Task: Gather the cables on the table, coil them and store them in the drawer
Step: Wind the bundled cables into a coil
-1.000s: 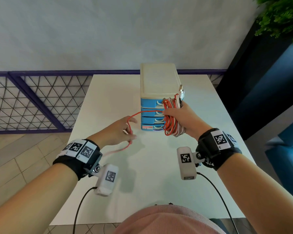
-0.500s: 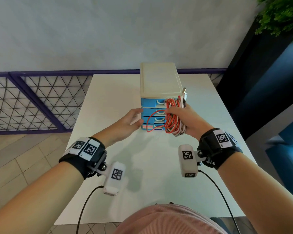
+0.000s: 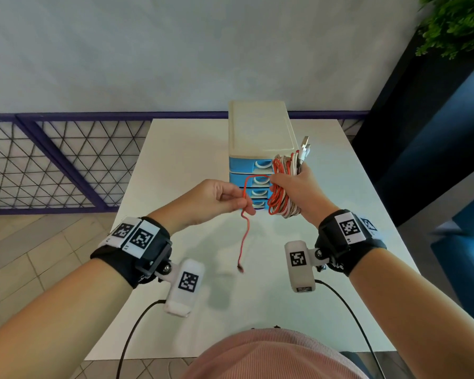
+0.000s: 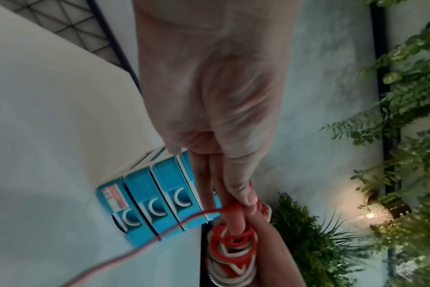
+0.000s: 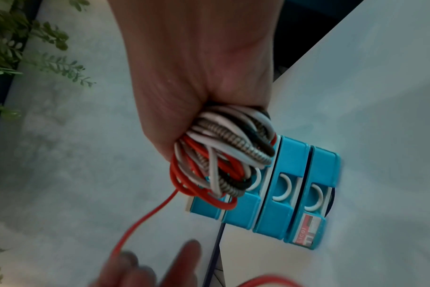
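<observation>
Several cables [image 3: 283, 187] sit bunched as one coil in the right hand [image 3: 298, 190], whose grip is clamped around the loops in front of the small drawer unit [image 3: 260, 132] on the tabletop [image 3: 175, 160]. The left hand [image 3: 214, 201] pinches the red cable [image 3: 245, 231] between thumb and fingertips, with its free end dangling below toward the tabletop. All the drawers look closed.

These cables look light and limp, though the braided metal-sheathed one [image 5: 224, 136] probably springs back and could loosen the bundle. The red one seems thin and slick, so it is best taken close to the coil and fed round it, keeping the tail short. The bundle itself should be held across all loops at once, since a loose grip would likely let them fan apart.
</observation>
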`<state>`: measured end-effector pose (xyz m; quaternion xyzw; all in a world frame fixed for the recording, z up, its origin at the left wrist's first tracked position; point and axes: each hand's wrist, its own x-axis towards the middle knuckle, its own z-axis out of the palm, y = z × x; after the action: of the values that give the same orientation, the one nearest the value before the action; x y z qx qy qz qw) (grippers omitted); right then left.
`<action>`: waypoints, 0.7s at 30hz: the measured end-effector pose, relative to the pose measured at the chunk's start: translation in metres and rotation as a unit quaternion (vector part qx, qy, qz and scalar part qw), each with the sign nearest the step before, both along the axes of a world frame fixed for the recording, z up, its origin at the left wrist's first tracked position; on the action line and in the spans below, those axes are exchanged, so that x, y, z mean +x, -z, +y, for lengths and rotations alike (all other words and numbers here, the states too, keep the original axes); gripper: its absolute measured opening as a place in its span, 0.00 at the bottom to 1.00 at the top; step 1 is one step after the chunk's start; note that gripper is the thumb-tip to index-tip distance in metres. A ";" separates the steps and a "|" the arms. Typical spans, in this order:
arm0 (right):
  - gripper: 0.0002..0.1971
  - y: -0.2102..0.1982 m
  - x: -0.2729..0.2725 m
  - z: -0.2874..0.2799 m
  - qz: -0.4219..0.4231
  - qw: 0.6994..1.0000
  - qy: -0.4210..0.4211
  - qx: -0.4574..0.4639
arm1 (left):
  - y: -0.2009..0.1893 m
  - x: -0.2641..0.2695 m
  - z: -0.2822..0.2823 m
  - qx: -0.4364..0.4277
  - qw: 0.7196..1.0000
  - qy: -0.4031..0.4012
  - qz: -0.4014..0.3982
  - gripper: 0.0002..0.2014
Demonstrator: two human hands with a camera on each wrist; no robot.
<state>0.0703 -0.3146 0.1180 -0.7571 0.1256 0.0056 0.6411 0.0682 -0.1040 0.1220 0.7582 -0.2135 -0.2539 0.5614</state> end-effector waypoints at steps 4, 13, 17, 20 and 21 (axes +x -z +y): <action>0.12 0.007 0.000 0.010 0.006 0.998 -0.038 0.045 | -0.009 -0.003 -0.013 -0.045 0.995 -0.091 0.020 0.04; 0.27 -0.007 -0.016 0.025 0.025 0.951 -0.225 0.211 | -0.019 -0.009 -0.033 -0.036 0.980 -0.125 0.153 0.14; 0.12 0.000 -0.009 0.023 0.030 0.972 -0.178 0.151 | -0.019 -0.012 -0.032 0.012 0.981 -0.100 0.166 0.14; 0.12 0.006 -0.001 0.022 0.003 0.991 -0.083 0.106 | -0.016 -0.012 -0.031 0.030 0.979 -0.056 0.192 0.19; 0.10 0.007 0.002 0.021 -0.015 0.993 -0.052 0.108 | -0.014 -0.013 -0.028 0.022 0.976 -0.039 0.213 0.19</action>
<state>0.0721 -0.2940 0.1114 -0.6886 0.0756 0.0414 0.7200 0.0556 -0.1325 0.1362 0.7066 -0.0533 -0.3926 0.5862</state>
